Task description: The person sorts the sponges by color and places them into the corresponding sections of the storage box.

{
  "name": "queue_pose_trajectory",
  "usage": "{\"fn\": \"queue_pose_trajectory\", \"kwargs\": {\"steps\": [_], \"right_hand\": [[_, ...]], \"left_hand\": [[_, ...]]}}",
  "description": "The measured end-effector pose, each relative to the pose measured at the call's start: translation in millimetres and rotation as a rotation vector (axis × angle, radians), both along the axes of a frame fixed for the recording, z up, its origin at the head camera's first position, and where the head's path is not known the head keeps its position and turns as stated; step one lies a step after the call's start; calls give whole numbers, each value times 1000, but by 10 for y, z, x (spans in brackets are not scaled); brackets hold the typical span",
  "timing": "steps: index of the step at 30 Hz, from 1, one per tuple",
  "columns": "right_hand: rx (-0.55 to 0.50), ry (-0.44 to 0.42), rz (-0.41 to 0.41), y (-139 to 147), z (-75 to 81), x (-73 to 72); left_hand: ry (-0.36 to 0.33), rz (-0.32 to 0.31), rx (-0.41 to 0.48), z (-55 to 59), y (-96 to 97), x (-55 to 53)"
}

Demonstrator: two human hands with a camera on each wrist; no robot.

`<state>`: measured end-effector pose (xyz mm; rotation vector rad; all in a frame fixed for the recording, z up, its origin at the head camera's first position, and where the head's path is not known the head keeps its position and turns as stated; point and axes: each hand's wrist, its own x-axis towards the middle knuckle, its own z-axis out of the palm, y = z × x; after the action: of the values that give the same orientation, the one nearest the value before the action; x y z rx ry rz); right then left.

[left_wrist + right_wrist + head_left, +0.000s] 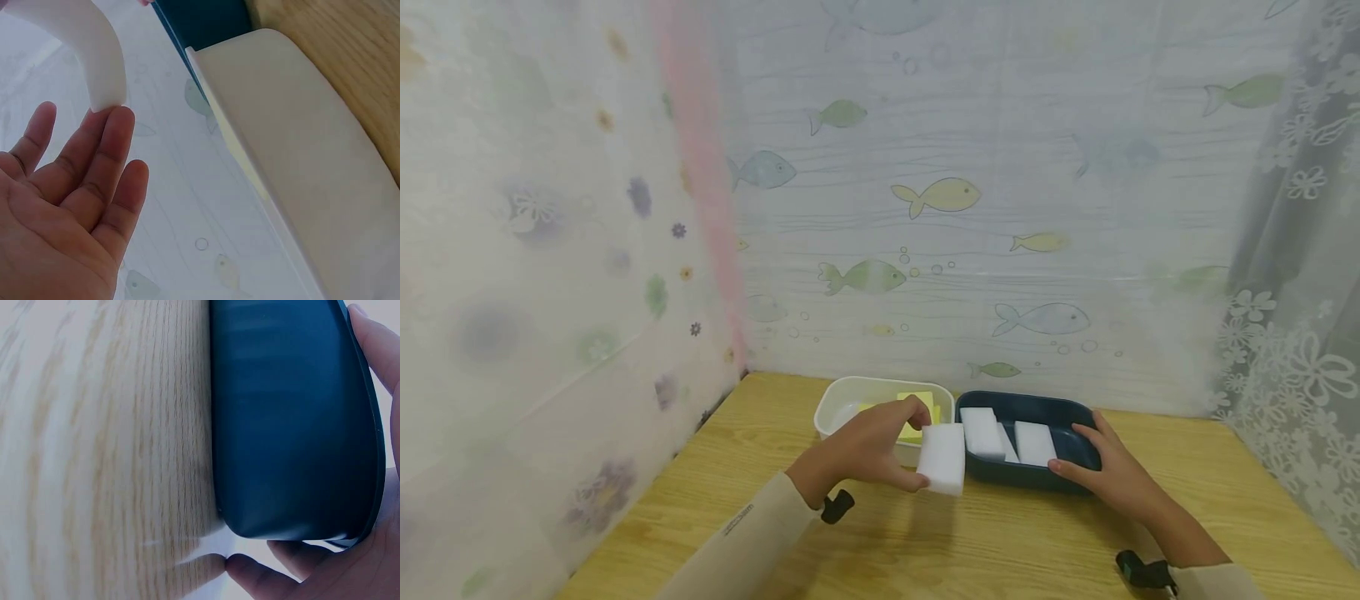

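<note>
My left hand (876,442) pinches a white sponge block (942,458) between thumb and fingertips, in front of the gap between the two bins. In the left wrist view the sponge (100,56) looks bowed, its end at my fingertips. My right hand (1116,475) holds the right end of a dark blue bin (1030,477), thumb at the front rim and fingers round the far side. Several white sponge blocks (1035,443) lie in the left and middle of that bin. In the right wrist view the bin's outer wall (294,425) fills much of the frame.
A white bin (842,400) stands directly left of the blue one, with yellow sponge pieces (916,398) in its right part. Both are on a wood-grain table (760,417). A fish-patterned curtain (955,267) hangs close behind; patterned sheets hang at both sides.
</note>
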<state>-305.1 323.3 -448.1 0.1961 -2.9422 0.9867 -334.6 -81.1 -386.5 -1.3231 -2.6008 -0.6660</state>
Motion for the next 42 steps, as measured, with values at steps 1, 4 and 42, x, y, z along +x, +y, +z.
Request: {"fn": "queue_pose_trajectory", "kwargs": {"steps": [1,4,42], "right_hand": [[-1,1,1,1,-1,-3],[-4,0,1,-1,1,-5],[2,17,-21,1,-23,-35]], "left_hand": [[7,0,2,8,21,-13],[19,10,0,35,86,-52],[1,122,-55,163,968,-467]]}}
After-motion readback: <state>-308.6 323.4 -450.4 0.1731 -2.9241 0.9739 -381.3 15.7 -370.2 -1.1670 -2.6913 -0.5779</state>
